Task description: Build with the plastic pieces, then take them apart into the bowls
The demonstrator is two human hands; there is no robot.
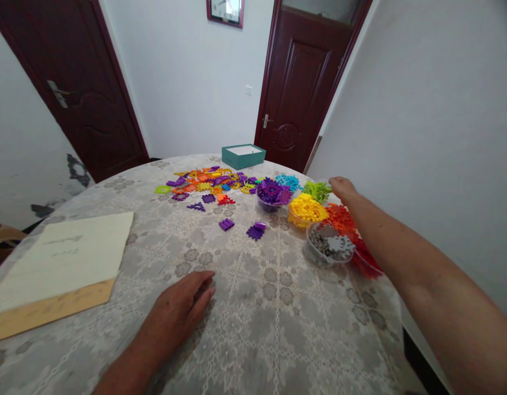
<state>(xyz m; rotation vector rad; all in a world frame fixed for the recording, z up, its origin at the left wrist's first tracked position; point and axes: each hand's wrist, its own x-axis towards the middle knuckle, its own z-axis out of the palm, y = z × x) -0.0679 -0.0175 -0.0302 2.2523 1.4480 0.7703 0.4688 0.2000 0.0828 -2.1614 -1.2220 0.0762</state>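
My left hand (189,300) rests on the tablecloth near the front, thumb apart from the fingers, holding nothing. Stretched far out, my right hand (341,186) is at the right edge of the lime green pieces (318,190); its fingertips are mostly hidden. Around that arm stand clear bowls sorted by colour: yellow pieces (307,208), orange pieces (341,220), grey pieces (329,242), red pieces (366,260), purple pieces (273,191) and blue pieces (289,181). Two small purple groups, a ridged piece (226,224) and a toothed square (255,232), lie on the cloth ahead of my left hand.
A mixed heap of toothed plastic pieces (214,181) spreads across the table's far middle. Behind it sits a green box (243,157). Cream paper (78,249) on a tan board (51,310) lies at the left. The patterned tablecloth (245,329) covers the round table.
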